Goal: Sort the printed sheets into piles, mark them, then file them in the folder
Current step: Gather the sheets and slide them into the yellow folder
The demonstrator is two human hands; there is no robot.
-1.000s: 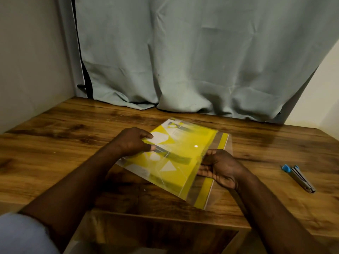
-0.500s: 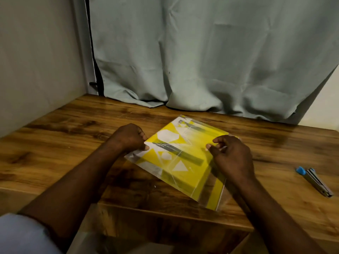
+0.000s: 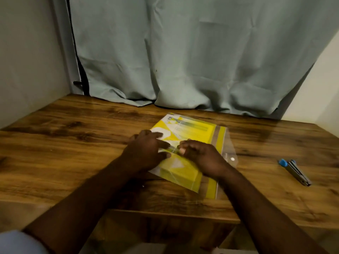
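A clear plastic folder (image 3: 221, 142) lies flat on the wooden table (image 3: 73, 143), holding yellow printed sheets (image 3: 194, 129) with white shapes. Its flap with a snap button (image 3: 232, 159) sticks out on the right side. My left hand (image 3: 146, 151) rests on the folder's left part, fingers stretched across the sheets. My right hand (image 3: 201, 156) sits beside it with fingers curled, its tips pressing the folder's middle. The fingertips of both hands almost meet there. The hands hide the centre of the sheets.
A small metal stapler with a blue tip (image 3: 295, 172) lies on the table to the right. A grey-green curtain (image 3: 183, 61) hangs behind the table's far edge, and a wall closes the left side. The table's near edge runs just below the folder.
The folder, held tilted above the table a second ago, now lies flat. My right hand moved from its right edge onto its top, close to my left hand. The view shifted left.
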